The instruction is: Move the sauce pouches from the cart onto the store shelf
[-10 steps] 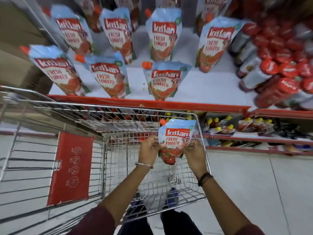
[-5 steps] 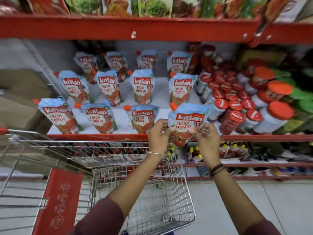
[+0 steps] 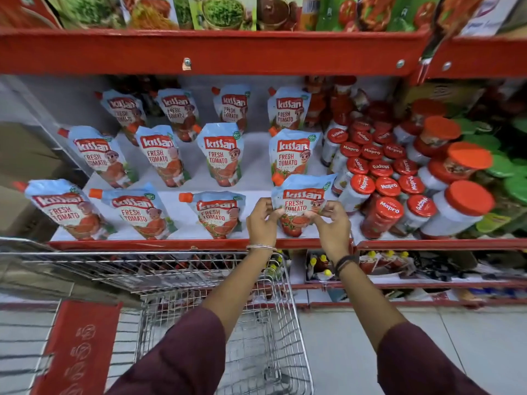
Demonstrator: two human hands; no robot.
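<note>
A blue and red tomato sauce pouch (image 3: 302,195) with an orange cap stands upright at the front right of the white shelf (image 3: 256,178). My left hand (image 3: 261,220) pinches its left edge and my right hand (image 3: 332,226) pinches its right edge. Several matching pouches (image 3: 222,155) stand in rows to the left and behind it. The wire cart (image 3: 216,317) sits below the shelf, under my arms; I see no pouches in its visible part.
Red-capped jars (image 3: 382,183) crowd the shelf right beside the held pouch. The red shelf lip (image 3: 171,244) runs along the front. An upper red shelf (image 3: 228,52) carries packets overhead. Small yellow-capped bottles (image 3: 322,263) lie on the lower shelf.
Both hands lifted the pouch out of the cart and up to the shelf, where it now stands at the front right of the pouch rows. My view tilted upward.
</note>
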